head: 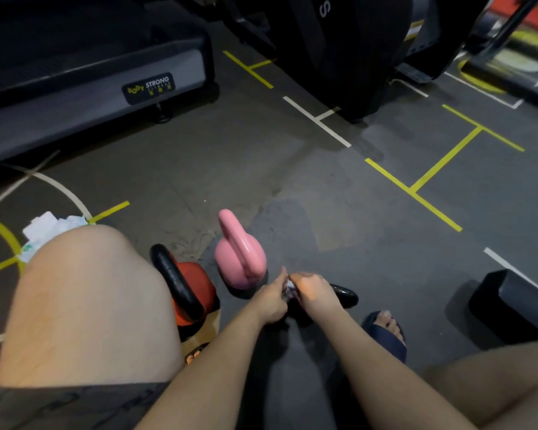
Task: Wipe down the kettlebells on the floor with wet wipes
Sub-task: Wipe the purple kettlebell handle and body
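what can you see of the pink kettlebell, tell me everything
The pink kettlebell is one colour all over, with a smooth, glossy coating that catches the light, perhaps vinyl or paint. It has a rounded body and a thick looped handle on top, seen nearly edge-on. It stands upright on the dark grey floor, beside the orange kettlebell, with a gap between them. Only the floor appears to touch it.

The floor (246, 162) is dark grey with yellow and white lines. A pink kettlebell (239, 259) stands on it, just beside an orange kettlebell (204, 287) with a black handle. White wipes (48, 227) lie at the left.
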Demonstrator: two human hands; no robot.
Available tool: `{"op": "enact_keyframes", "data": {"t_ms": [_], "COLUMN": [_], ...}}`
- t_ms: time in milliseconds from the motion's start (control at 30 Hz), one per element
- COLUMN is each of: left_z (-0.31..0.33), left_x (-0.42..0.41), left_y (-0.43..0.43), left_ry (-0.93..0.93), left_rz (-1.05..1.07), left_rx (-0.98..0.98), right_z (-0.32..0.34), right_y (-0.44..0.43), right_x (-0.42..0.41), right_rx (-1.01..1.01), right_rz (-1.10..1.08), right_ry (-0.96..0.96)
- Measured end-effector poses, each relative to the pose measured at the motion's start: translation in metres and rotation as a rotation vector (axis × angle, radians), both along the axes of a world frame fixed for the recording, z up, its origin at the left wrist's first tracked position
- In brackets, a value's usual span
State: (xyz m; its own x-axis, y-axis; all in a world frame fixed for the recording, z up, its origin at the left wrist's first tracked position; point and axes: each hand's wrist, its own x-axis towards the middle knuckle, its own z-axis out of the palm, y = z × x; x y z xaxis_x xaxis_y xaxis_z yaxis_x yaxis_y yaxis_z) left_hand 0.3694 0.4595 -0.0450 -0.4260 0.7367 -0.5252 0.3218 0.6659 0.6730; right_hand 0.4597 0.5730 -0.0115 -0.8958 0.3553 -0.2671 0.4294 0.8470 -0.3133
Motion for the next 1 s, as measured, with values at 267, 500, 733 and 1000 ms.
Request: {"op": "enact_keyframes", "data": {"t_ms": [267,500,733,1000], "left_z": [0.022,0.029,0.044,0.025], "left_x": [0.008,0.031,0.010,0.023], "left_y": [0.009,0.036,0.061,0.051], "left_ry": [0.383,0.268,0.445,0.430], "left_rz": [-0.047,-0.167,-0.353,-0.114], "left_rx": [0.203,0.184,0.002,0.090], "right_z": [0.000,0.010,0.012,0.017], "right_y": [0.036,0.042,0.054,0.062], "right_x": [0.040,0.070,0.064,0.060], "right_rx": [-0.181,-0.131,-0.111,-0.149], "right_rz": [-0.290,-0.350,-0.336,-0.309], "right_ry": [-0.002,-0.048,-0.166,-0.181]}}
